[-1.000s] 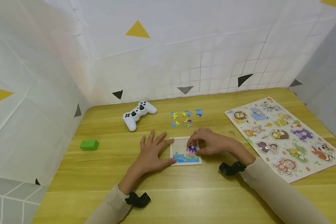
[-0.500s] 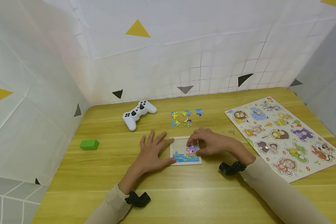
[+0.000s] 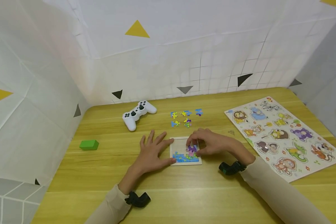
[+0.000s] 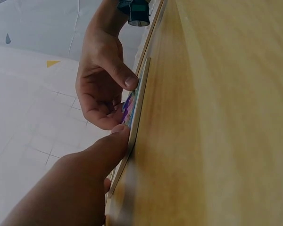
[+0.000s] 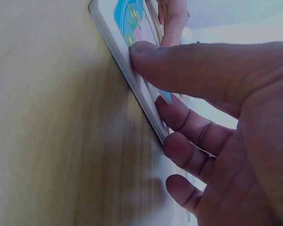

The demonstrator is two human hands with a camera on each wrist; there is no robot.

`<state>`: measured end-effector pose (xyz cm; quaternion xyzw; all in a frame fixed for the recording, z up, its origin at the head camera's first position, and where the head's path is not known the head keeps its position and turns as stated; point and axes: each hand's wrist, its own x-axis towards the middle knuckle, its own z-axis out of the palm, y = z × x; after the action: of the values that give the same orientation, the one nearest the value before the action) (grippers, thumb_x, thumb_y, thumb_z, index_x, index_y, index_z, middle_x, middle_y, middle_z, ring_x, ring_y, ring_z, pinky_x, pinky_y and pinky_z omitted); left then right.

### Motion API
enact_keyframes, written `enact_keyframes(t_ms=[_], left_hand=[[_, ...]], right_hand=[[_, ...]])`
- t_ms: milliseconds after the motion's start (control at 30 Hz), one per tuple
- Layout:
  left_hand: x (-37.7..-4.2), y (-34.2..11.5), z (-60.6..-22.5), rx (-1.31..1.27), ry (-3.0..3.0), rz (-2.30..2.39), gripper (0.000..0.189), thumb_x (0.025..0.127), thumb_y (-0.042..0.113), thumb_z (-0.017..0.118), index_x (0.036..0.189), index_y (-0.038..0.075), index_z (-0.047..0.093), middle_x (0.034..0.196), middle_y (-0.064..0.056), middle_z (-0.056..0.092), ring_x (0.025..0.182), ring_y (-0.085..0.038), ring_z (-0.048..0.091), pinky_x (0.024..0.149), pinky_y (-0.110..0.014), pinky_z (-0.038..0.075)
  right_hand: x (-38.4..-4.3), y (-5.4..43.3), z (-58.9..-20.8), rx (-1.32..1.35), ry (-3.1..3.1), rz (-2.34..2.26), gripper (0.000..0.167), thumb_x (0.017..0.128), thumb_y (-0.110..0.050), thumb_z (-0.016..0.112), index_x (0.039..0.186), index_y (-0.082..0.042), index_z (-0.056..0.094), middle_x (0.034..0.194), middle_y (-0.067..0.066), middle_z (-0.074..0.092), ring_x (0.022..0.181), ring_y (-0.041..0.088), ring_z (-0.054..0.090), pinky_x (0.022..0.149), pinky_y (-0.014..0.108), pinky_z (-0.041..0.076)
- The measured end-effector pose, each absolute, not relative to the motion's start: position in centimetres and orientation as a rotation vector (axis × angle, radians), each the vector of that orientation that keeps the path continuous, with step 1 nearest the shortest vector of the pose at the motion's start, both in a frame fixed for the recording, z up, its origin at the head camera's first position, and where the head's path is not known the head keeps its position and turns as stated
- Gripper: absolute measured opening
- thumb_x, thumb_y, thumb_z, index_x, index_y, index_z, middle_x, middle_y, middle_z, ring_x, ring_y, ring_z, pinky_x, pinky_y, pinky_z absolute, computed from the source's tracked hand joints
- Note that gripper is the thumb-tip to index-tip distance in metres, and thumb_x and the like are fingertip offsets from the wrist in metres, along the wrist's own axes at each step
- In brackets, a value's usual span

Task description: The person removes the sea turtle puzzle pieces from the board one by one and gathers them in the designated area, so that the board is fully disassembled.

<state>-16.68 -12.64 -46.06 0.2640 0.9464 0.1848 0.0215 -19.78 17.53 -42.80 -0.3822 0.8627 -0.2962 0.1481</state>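
In the head view a small wooden puzzle frame [image 3: 186, 165] lies on the table, with blue sea-picture pieces [image 3: 180, 158] along its near side and bare wood at upper left. My left hand [image 3: 149, 157] is spread flat at the frame's left side, thumb and index finger touching its edge. My right hand [image 3: 211, 143] pinches a purple jigsaw piece [image 3: 192, 148] between thumb and fingers over the frame's right part. In the right wrist view a blue corner of this piece [image 5: 165, 97] sticks up, tilted, by the index fingertip. The fingers partly hide it.
Several loose jigsaw pieces [image 3: 187, 121] lie behind the frame. A white game controller [image 3: 138, 114] rests at the back left, a green block [image 3: 89, 145] at the left. At right lies a large animal puzzle board [image 3: 285, 138]. A white patterned sheet [image 3: 162, 68] stands behind the table.
Both hands stay almost in place. The purple piece under my right fingers shifts slightly in tilt, its shine brightening and then darkening.
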Motion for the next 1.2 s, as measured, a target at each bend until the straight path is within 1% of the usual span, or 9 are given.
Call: enact_keyframes(t_ms=[200, 300, 467, 700, 867, 1067, 1200], left_hand=[[-16.73, -12.62, -46.06, 0.808, 2.924, 0.559, 0.077, 0.084, 0.078, 0.057, 0.152, 0.044, 0.044, 0.17, 0.003, 0.027, 0.159, -0.044, 0.002, 0.118, -0.071, -0.001], [-16.75, -12.64, -46.1, 0.817, 2.932, 0.559, 0.077, 0.084, 0.077, 0.058, 0.152, 0.043, 0.045, 0.169, 0.002, 0.027, 0.158, -0.045, 0.003, 0.118, -0.072, 0.0], [-16.72, -12.69, -46.19, 0.829, 2.942, 0.553, 0.076, 0.085, 0.076, 0.058, 0.152, 0.043, 0.045, 0.169, 0.001, 0.028, 0.158, -0.045, 0.004, 0.118, -0.073, 0.001], [-16.75, -12.69, -46.22, 0.824, 2.939, 0.548, 0.076, 0.085, 0.077, 0.057, 0.152, 0.043, 0.044, 0.169, 0.002, 0.027, 0.158, -0.045, 0.003, 0.118, -0.073, 0.0], [-16.74, -12.68, -46.23, 0.818, 2.935, 0.543, 0.077, 0.085, 0.078, 0.057, 0.152, 0.044, 0.044, 0.17, 0.002, 0.026, 0.158, -0.045, 0.003, 0.118, -0.072, 0.0], [-16.74, -12.67, -46.25, 0.822, 2.937, 0.542, 0.077, 0.084, 0.078, 0.056, 0.152, 0.044, 0.044, 0.17, 0.002, 0.026, 0.158, -0.045, 0.003, 0.118, -0.073, 0.0], [-16.77, -12.68, -46.31, 0.82, 2.941, 0.543, 0.077, 0.084, 0.078, 0.057, 0.152, 0.044, 0.044, 0.17, 0.002, 0.026, 0.158, -0.044, 0.003, 0.118, -0.072, 0.0]], right_hand=[[-19.82, 17.52, -42.83, -1.118, 2.5, -0.822, 0.038, 0.085, -0.017, 0.081, 0.12, -0.025, 0.071, 0.102, -0.009, 0.063, 0.099, 0.014, 0.051, 0.09, 0.038, 0.035], [-19.85, 17.47, -42.79, -1.126, 2.505, -0.818, 0.039, 0.084, -0.018, 0.082, 0.121, -0.024, 0.072, 0.102, -0.01, 0.064, 0.098, 0.014, 0.052, 0.09, 0.037, 0.038], [-19.89, 17.44, -42.82, -1.129, 2.509, -0.834, 0.038, 0.084, -0.02, 0.082, 0.121, -0.022, 0.073, 0.101, -0.009, 0.064, 0.096, 0.015, 0.052, 0.087, 0.034, 0.043], [-19.88, 17.54, -42.74, -1.116, 2.508, -0.899, 0.037, 0.085, -0.02, 0.082, 0.121, -0.021, 0.074, 0.101, -0.007, 0.065, 0.095, 0.017, 0.053, 0.086, 0.035, 0.045], [-20.03, 17.71, -42.93, -1.086, 2.512, -0.939, 0.036, 0.086, -0.019, 0.08, 0.121, -0.023, 0.073, 0.102, -0.008, 0.065, 0.096, 0.017, 0.055, 0.088, 0.036, 0.046], [-20.21, 18.04, -42.98, -1.022, 2.521, -0.986, 0.036, 0.088, -0.017, 0.077, 0.123, -0.021, 0.072, 0.106, -0.006, 0.066, 0.098, 0.017, 0.056, 0.09, 0.038, 0.048], [-20.38, 18.4, -42.89, -0.944, 2.569, -0.994, 0.037, 0.089, -0.018, 0.076, 0.126, -0.021, 0.071, 0.11, -0.005, 0.066, 0.098, 0.018, 0.057, 0.089, 0.039, 0.049]])
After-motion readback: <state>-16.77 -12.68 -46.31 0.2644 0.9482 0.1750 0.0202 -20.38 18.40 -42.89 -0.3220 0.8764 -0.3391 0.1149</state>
